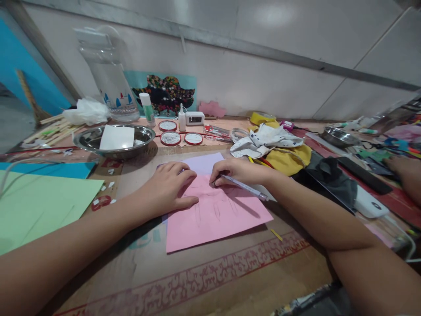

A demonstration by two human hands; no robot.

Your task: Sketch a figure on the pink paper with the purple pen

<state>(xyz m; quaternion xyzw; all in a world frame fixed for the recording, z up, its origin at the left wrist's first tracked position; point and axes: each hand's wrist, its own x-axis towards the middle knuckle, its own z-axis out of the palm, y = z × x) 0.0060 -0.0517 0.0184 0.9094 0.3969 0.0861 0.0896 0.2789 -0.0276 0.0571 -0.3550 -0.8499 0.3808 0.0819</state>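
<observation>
The pink rectangular sheet of paper (210,228) lies flat in front of you on the table (158,272), at a slight angle, partly over a pale lilac sheet of paper (210,162). It bears thin grey drawn lines, some of them long, narrow loops. Your left hand (171,186) rests at the left side of the pink sheet, with a wide gap between thumb and fingers, and I see nothing gripped in it. Your right hand (238,171) is closed around a pale slim pen (246,187), which slants across the sheet; its fingertips also hold a small dark grey piece (213,184) against the paper. I cannot tell what this piece is. Near the sheet's right corner lies a small yellow strip (276,235). Behind your left hand stands a shiny oval steel bowl (147,137) with a white square paper (116,138) in it. Beyond your right forearm lies a white cloth with dark stars (263,141).
</observation>
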